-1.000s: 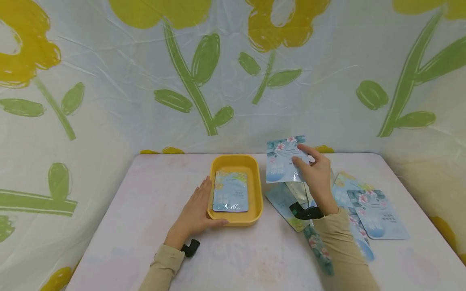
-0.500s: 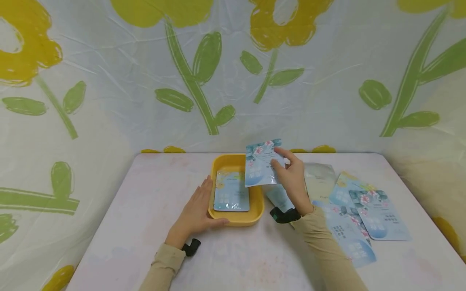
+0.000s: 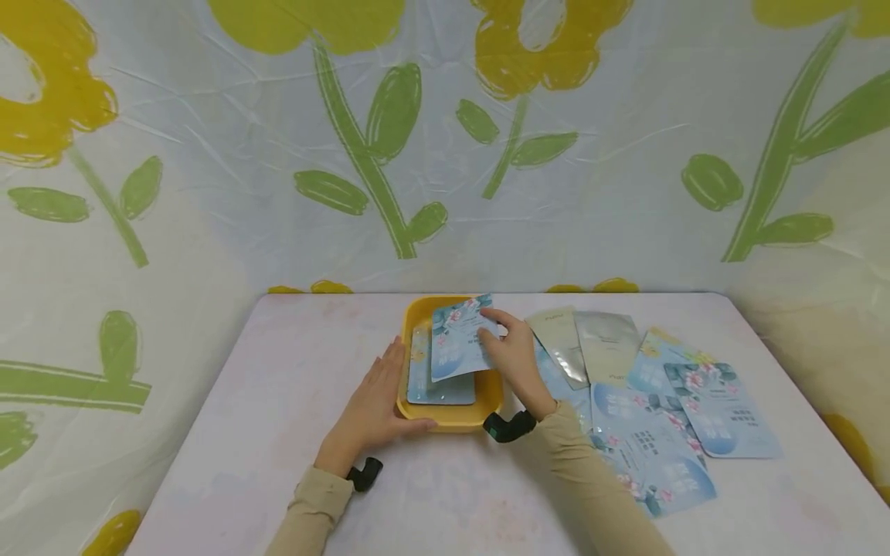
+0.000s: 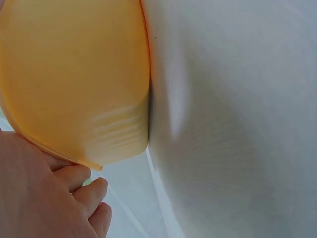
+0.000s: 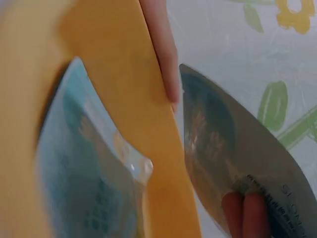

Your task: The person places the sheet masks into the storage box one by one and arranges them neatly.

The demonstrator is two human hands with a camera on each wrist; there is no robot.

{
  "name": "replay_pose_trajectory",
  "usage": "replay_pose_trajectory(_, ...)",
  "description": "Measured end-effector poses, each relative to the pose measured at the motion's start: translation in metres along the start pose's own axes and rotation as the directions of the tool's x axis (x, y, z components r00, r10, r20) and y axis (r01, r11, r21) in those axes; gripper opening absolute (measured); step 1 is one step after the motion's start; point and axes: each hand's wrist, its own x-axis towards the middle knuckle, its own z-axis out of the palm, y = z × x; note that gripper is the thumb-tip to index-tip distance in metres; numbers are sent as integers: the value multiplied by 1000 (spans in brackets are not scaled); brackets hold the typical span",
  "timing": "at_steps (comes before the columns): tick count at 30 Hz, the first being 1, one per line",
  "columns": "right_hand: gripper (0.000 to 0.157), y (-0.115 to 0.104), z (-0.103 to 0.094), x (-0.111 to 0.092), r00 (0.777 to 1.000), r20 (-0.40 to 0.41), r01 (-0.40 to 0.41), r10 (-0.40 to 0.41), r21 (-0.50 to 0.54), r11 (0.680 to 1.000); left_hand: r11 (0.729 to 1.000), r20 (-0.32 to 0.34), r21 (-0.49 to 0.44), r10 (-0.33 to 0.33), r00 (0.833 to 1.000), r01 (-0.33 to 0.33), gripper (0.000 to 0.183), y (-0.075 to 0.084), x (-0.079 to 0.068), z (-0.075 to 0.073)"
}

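Note:
A yellow plastic tray (image 3: 452, 425) stands on the table, with a blue sheet mask packet (image 3: 420, 386) lying flat inside. My left hand (image 3: 371, 401) rests against its left side, fingers straight along the wall and thumb at the front rim. In the left wrist view, the fingers (image 4: 89, 196) touch the yellow rim. My right hand (image 3: 518, 357) pinches a blue flowered sheet mask packet (image 3: 459, 347) by its right edge, tilted over the tray. This packet hides part of the one inside. In the right wrist view, the held packet (image 5: 218, 139) shows its darker underside.
Right of the tray lie several loose packets: a silver-and-cream one (image 3: 609, 340), a narrower cream one (image 3: 562, 340), and blue flowered ones (image 3: 723, 413), some overlapping. A flower-printed cloth (image 3: 445, 154) hangs behind the table (image 3: 243, 432).
My right hand has carried the pinched packet left and down, from beside the tray to over it, uncovering packets on the right. The left hand has stayed at the tray.

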Motion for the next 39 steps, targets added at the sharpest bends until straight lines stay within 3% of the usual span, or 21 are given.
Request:
replay_pose_trajectory(8, 44, 9, 16, -9, 992, 124, -18, 27, -70, 997, 1000, 13, 2, -9, 1000, 9, 133, 1, -1, 2)
replay_pose_trajectory(14, 51, 9, 23, -14, 977, 209, -30, 38, -45, 999, 1000, 10, 3, -6, 1000, 6, 132, 1, -1, 3)
replay_pose_trajectory(22, 55, 12, 30, -15, 953, 300, -16, 42, -91, 996, 1000, -2, 7, 13, 1000, -13, 131, 1, -2, 2)
replay_pose_trajectory(28, 62, 13, 35, -17, 940, 338, 48, 35, -233, 971, 1000, -4, 19, 24, 1000, -24, 130, 2, -1, 0)
replay_pose_trajectory(39, 81, 13, 41, -19, 907, 394, 4, 151, -367, 930, 1000, 10, 7, 13, 1000, -13, 130, 1, 1, 0)
